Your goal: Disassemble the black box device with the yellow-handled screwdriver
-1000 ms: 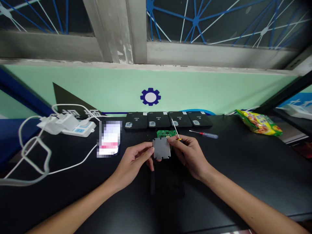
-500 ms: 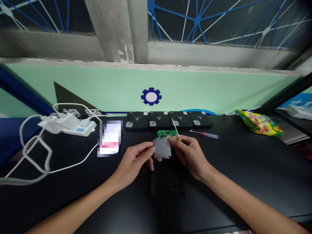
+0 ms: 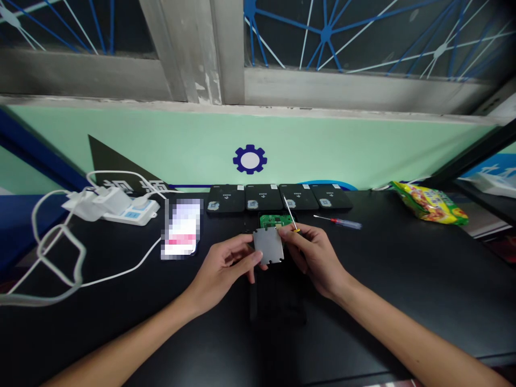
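Observation:
A flat, square grey metal plate (image 3: 269,245) with small notches along its edges is held up at the middle of the desk. My left hand (image 3: 226,263) grips its left side, thumb on the face and fingers behind. At the plate's upper right corner are the fingertips of my right hand (image 3: 312,250), which also holds a screwdriver (image 3: 290,214); the shaft points up and a yellow collar shows, while the handle is hidden in the palm. Just behind the plate, a green circuit board (image 3: 274,220) is partly covered. A dark case part (image 3: 278,301) lies below the hands.
Several flat black boxes (image 3: 226,199) stand in a row by the wall. To the right lie a second screwdriver (image 3: 342,222) and a snack bag (image 3: 431,204). A phone (image 3: 182,228) and a white power strip (image 3: 133,210) with looping cables occupy the left.
My left thumb has slid right and down, further onto the plate's face. The plate has shifted and turned very slightly. My right hand stays nearly still.

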Demonstrator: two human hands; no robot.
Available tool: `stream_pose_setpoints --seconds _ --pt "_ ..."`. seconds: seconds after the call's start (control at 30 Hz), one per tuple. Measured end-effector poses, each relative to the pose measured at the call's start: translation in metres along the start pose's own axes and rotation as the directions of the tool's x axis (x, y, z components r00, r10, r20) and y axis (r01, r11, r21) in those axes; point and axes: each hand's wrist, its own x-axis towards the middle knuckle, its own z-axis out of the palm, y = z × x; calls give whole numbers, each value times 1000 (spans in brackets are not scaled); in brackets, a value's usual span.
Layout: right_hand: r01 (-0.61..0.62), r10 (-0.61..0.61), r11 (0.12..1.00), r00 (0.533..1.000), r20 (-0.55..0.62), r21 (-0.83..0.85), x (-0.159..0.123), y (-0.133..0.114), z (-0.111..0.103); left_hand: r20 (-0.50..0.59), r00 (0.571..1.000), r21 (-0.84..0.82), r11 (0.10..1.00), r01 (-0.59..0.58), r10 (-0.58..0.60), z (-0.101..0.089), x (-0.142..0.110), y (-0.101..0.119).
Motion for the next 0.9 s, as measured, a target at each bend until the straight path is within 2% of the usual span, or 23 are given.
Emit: stream_pose_setpoints --seconds 0.2,0.47,0.63,0.73,0.83,0.9 --pt "-2 2 1000 999 32 10 -1 0 1 -5 1000 117 993 -16 17 2 -2 -3" --pt "-41 43 999 996 82 -27 -2 -4 1 -30 999 83 996 -39 42 3 -5 -9" --pt "-67 72 997 991 111 -46 -2 -7 0 -41 989 166 977 -132 140 2 -7 -8" --pt "-77 84 995 990 111 -64 -3 -7 2 -52 970 231 948 -220 238 3 -7 -5" --pt "1 5 998 995 99 -66 -4 -6 4 -90 939 279 913 -296 332 4 -8 -3" --pt "81 -74 994 992 105 -69 -4 -6 5 -117 935 290 912 -290 335 4 -8 -4"
